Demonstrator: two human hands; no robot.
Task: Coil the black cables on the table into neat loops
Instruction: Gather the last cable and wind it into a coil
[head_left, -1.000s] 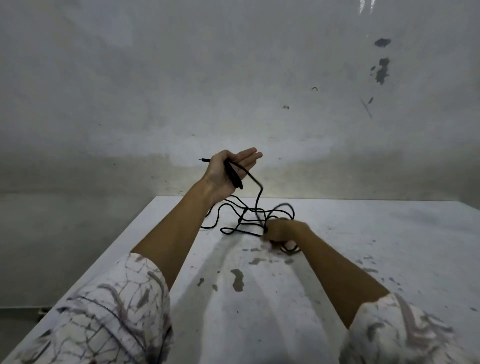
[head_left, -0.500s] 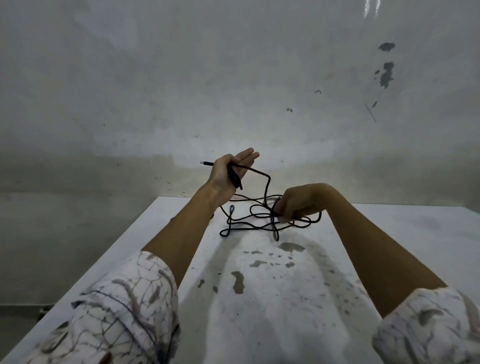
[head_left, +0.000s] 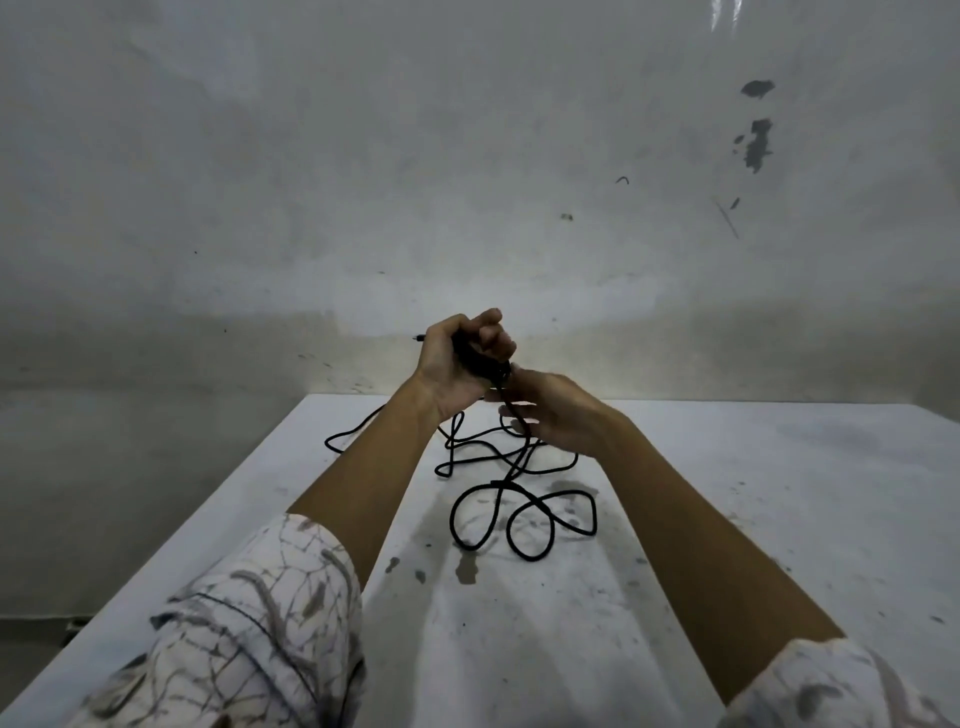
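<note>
A: What has hold of what?

B: The left hand (head_left: 457, 358) is raised above the table with its fingers curled round a dark bunch at the plug end of the thin black rubber-sheathed cable (head_left: 498, 506). A small metal tip pokes out past the back of that fist. My guess is that this hand serves as the anchor where each new loop gets laid.

A: And the other one?

B: The right hand (head_left: 550, 415) sits just under and beside the fist, nearly touching it. Its fingers are bent around the strand that drops from the grip, thumb on top. How tightly it pinches I cannot tell; the fingertips are partly hidden. It looks placed to feed the next length up into the fist.

A: Where is the remainder of the cable?

B: Below the grip it hangs down to the flat white paint-stained table (head_left: 779, 493) and sprawls there in loose, crossing bends. Two rounded loops lie nearer the person than the hands, and one strand trails off to the left of the grip, towards the table edge.

A: Anything in the way?

B: Only the cable itself. The strands overlap, so pulling could drag a snarl upward. Beyond the grip stands a scuffed grey wall (head_left: 467, 156). Patterned white sleeves (head_left: 260, 623) cover both upper arms.
</note>
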